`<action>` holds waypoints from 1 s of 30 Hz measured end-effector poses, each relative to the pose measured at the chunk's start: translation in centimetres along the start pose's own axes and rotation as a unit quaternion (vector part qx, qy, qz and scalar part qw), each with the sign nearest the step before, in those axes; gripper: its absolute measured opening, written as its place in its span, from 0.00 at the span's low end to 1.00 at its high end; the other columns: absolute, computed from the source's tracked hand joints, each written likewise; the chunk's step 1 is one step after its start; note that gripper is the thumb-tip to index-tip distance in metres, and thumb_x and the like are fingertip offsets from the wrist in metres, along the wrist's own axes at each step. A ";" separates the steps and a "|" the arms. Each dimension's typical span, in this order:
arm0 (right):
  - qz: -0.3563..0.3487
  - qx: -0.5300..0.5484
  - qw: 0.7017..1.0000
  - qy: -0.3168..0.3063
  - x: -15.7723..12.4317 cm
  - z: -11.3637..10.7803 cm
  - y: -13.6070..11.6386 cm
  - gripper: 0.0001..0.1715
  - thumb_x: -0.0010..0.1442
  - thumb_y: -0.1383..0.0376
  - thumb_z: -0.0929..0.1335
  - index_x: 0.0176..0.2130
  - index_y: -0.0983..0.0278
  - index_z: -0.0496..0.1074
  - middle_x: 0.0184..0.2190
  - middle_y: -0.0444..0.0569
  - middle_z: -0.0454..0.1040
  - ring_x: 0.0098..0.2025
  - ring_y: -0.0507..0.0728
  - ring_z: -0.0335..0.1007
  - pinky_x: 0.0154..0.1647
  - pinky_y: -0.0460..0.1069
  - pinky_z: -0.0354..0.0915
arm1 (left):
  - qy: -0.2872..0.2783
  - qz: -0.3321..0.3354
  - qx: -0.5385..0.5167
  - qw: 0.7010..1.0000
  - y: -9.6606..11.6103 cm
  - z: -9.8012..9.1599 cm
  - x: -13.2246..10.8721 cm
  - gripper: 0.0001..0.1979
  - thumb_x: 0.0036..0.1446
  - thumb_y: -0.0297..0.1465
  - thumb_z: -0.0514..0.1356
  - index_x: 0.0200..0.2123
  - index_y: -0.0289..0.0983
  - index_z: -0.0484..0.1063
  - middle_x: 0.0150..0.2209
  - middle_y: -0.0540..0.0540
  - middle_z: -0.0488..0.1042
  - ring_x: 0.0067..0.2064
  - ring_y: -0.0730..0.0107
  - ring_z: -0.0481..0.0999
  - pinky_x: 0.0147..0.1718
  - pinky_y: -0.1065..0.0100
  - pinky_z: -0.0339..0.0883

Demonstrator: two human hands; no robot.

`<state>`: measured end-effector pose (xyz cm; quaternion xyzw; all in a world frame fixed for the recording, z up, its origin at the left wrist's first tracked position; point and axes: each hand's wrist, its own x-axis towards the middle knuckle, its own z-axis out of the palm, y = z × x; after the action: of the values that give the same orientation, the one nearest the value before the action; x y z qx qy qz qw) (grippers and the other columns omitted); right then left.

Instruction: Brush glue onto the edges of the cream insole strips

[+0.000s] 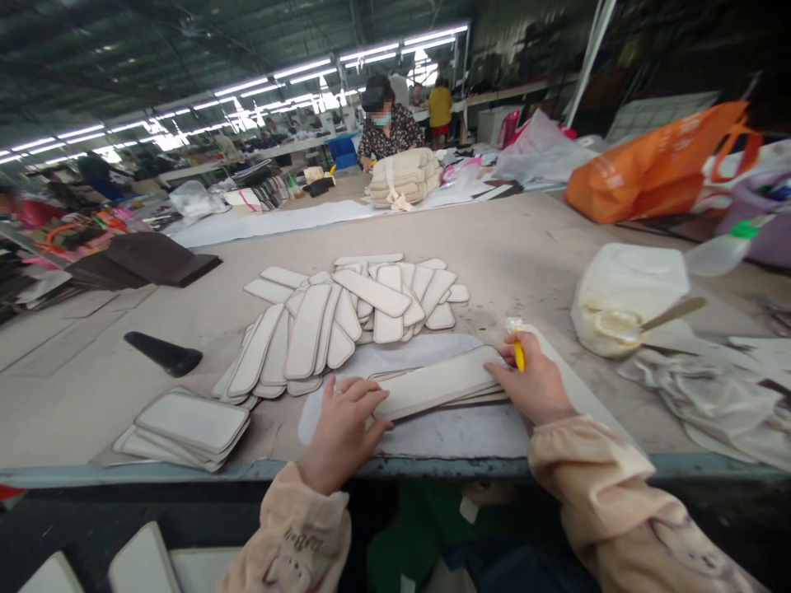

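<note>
Long white rounded strips [442, 382] lie stacked in front of me on a pale sheet [457, 432]. My left hand [348, 426] rests at the left end of the top strip, its thumb and fingers closed on that end. My right hand [532, 380] pinches the right end of the same strip and also holds a yellow tool [518, 354] with a whitish tip. Beyond the sheet spreads a loose pile of similar strips [309, 329]. A smaller stack of wider white pieces [191, 422] lies at the left, near the table edge.
A dark tapered object [164, 354] lies left. At the right stand a cut white jug [630, 296] with a stick in it, crumpled material [710, 395] and an orange bag [655, 169]. A masked person [395, 123] works across the table behind a tied bundle [404, 177].
</note>
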<state>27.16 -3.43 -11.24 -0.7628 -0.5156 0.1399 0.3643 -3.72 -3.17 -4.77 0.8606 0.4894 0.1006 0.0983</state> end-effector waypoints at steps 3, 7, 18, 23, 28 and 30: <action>-0.001 -0.001 1.000 -0.001 0.1 0.0 -0.1 0.25 0.49 0.56 0.70 0.45 0.58 0.63 0.34 0.45 0.76 0.33 0.59 0.74 0.38 0.54 0.67 | -0.047 0.007 -0.002 0.999 -0.7 0.1 -0.9 0.11 0.52 0.31 0.64 0.41 0.44 0.77 0.45 0.44 0.77 0.50 0.54 0.71 0.60 0.39 0.44; 0.006 -0.002 1.000 -0.004 0.1 -0.1 -0.2 0.25 0.48 0.57 0.70 0.45 0.58 0.63 0.35 0.45 0.76 0.33 0.60 0.74 0.38 0.54 0.67 | -0.068 -0.001 -0.002 0.998 -0.8 0.7 -0.9 0.08 0.55 0.28 0.61 0.38 0.44 0.78 0.44 0.46 0.78 0.47 0.57 0.73 0.60 0.39 0.43; -0.005 -0.007 1.000 0.008 0.1 -0.2 -0.5 0.25 0.48 0.57 0.70 0.45 0.58 0.62 0.33 0.45 0.76 0.32 0.59 0.73 0.36 0.53 0.66 | -0.059 -0.002 -0.006 0.998 -0.5 0.9 -0.8 0.06 0.55 0.28 0.62 0.33 0.45 0.78 0.40 0.49 0.78 0.45 0.60 0.74 0.62 0.35 0.30; 0.004 0.013 1.000 0.005 0.1 -0.2 -0.4 0.26 0.47 0.57 0.71 0.45 0.58 0.63 0.33 0.45 0.76 0.32 0.59 0.73 0.38 0.54 0.67 | -0.066 -0.019 -0.017 0.998 -0.4 0.7 -0.8 0.05 0.54 0.29 0.63 0.33 0.45 0.79 0.41 0.48 0.78 0.46 0.58 0.73 0.60 0.33 0.32; 0.010 0.095 0.995 0.025 0.1 0.1 -0.4 0.27 0.47 0.57 0.72 0.45 0.58 0.63 0.33 0.44 0.74 0.33 0.56 0.72 0.40 0.54 0.68 | -0.001 -0.052 -0.101 0.993 -0.7 0.1 -0.7 0.12 0.50 0.42 0.66 0.35 0.42 0.80 0.43 0.45 0.77 0.47 0.56 0.73 0.61 0.41 0.48; 0.003 0.155 0.987 0.036 0.0 0.0 -0.8 0.28 0.47 0.56 0.73 0.45 0.58 0.62 0.32 0.43 0.73 0.32 0.55 0.72 0.40 0.53 0.69 | 0.075 -0.079 -0.133 0.985 -0.8 0.0 -0.1 0.14 0.55 0.42 0.62 0.38 0.39 0.79 0.43 0.42 0.76 0.47 0.58 0.74 0.57 0.52 0.60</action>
<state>26.61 -3.22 -10.71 -0.7030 -0.4722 0.1912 0.4964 -4.48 -2.84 -4.97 0.7884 0.5443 0.2211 0.1824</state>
